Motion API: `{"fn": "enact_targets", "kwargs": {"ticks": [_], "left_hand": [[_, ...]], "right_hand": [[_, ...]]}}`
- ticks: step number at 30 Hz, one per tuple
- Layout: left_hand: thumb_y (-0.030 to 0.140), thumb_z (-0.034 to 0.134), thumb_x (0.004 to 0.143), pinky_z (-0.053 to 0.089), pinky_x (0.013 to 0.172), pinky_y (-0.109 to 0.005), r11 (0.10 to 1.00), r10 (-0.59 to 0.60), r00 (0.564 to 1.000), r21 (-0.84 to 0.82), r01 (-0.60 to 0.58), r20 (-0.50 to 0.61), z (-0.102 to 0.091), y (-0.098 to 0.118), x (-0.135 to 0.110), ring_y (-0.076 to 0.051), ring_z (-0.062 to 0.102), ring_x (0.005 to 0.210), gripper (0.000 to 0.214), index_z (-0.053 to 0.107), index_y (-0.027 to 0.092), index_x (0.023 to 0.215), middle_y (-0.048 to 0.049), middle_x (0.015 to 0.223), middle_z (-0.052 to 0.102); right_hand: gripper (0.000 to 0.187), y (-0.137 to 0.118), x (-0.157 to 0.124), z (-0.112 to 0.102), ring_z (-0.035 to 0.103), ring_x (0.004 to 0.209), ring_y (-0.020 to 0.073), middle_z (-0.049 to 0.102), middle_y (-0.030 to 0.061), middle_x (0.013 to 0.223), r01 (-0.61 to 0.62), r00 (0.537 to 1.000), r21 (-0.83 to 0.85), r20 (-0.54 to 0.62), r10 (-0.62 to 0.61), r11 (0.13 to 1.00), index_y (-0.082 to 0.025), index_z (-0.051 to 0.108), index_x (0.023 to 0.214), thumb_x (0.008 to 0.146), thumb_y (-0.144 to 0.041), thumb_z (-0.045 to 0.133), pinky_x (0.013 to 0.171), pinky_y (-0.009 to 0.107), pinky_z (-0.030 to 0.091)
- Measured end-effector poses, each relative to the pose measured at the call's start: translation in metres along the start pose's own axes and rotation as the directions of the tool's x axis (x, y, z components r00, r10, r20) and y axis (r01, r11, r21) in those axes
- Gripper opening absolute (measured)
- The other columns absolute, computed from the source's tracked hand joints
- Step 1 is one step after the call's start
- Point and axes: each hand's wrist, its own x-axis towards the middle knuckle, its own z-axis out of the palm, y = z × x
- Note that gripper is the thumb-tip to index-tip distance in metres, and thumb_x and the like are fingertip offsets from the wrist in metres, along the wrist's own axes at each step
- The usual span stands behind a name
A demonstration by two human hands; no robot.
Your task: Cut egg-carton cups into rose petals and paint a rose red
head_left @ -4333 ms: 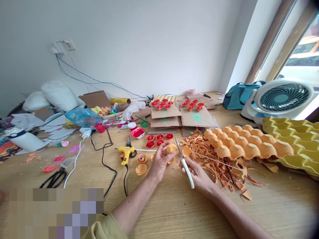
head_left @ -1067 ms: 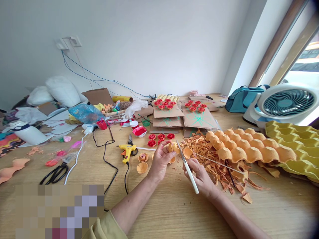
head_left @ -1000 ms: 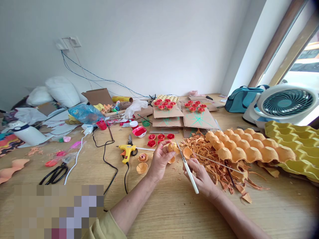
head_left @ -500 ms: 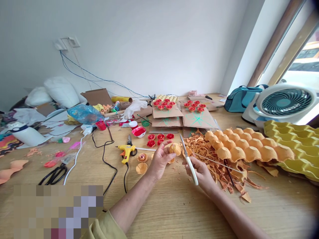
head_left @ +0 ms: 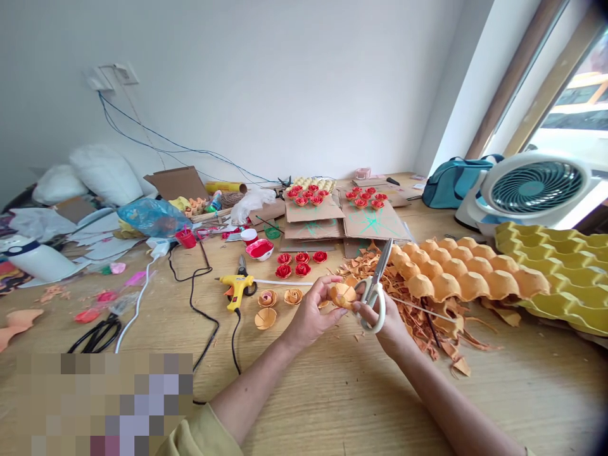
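Observation:
My left hand (head_left: 317,310) is closed on an orange egg-carton cup (head_left: 342,295), held above the table. In my right hand (head_left: 387,326) are white-handled scissors (head_left: 375,291), their blades pointing up and away from me. The right fingertips come up close to the cup's right side; whether they touch it I cannot tell. Just beyond lies a heap of orange carton scraps (head_left: 408,316). To the left are a few orange paper flowers (head_left: 293,296) and a plain cut cup (head_left: 265,318).
A yellow glue gun (head_left: 236,288) lies at left with its black cord. Behind it stand a bowl of red paint (head_left: 259,249) and red flowers (head_left: 302,269). Cardboard sheets (head_left: 375,221) lie farther back. An orange egg tray (head_left: 468,272), a yellow tray (head_left: 560,285) and a fan (head_left: 527,190) stand right.
My right hand has turned the scissors, so the handles now face up and the blades point away. It has come nearer the cup, which is also turned in my left hand.

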Motion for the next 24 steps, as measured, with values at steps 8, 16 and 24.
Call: {"fn": "enact_targets", "kwargs": {"ticks": [8, 16, 24], "left_hand": [[0.037, 0.080, 0.072, 0.043, 0.069, -0.025, 0.956, -0.213, 0.977, -0.203, 0.213, 0.025, -0.006, 0.009, 0.004, -0.012, 0.056, 0.072, 0.039, 0.066, 0.018, 0.103, 0.0001, 0.079, 0.060], [0.025, 0.083, 0.067, 0.043, 0.069, -0.023, 0.895, -0.305, 0.953, -0.341, 0.287, 0.003, -0.018, 0.009, 0.009, -0.009, 0.055, 0.068, 0.045, 0.067, 0.020, 0.108, 0.0045, 0.072, 0.055], [0.024, 0.084, 0.066, 0.047, 0.081, -0.026, 0.828, -0.292, 0.953, -0.479, 0.292, 0.078, -0.019, 0.011, 0.010, -0.014, 0.065, 0.080, 0.044, 0.071, 0.018, 0.107, -0.0037, 0.089, 0.070]], "right_hand": [[0.034, -0.005, -0.002, 0.002, 0.048, 0.066, 0.0128, 0.052, -0.0023, 0.077, 0.067, 0.979, -0.058, 0.198, -0.054, 0.996, -0.022, 0.053, 0.086, 0.078, -0.047, 0.075, 0.060, 0.026, 0.043], [0.044, -0.002, 0.001, -0.004, 0.043, 0.056, 0.0124, 0.051, -0.0025, 0.065, -0.057, 0.947, -0.027, 0.316, 0.063, 0.998, -0.021, 0.055, 0.085, 0.085, -0.065, 0.060, 0.051, 0.025, 0.036], [0.057, 0.005, -0.004, -0.005, 0.037, 0.039, 0.0115, 0.044, -0.0039, 0.046, -0.259, 0.837, 0.078, 0.516, 0.184, 0.963, -0.021, 0.059, 0.075, 0.082, -0.077, 0.049, 0.042, 0.026, 0.029]]}}
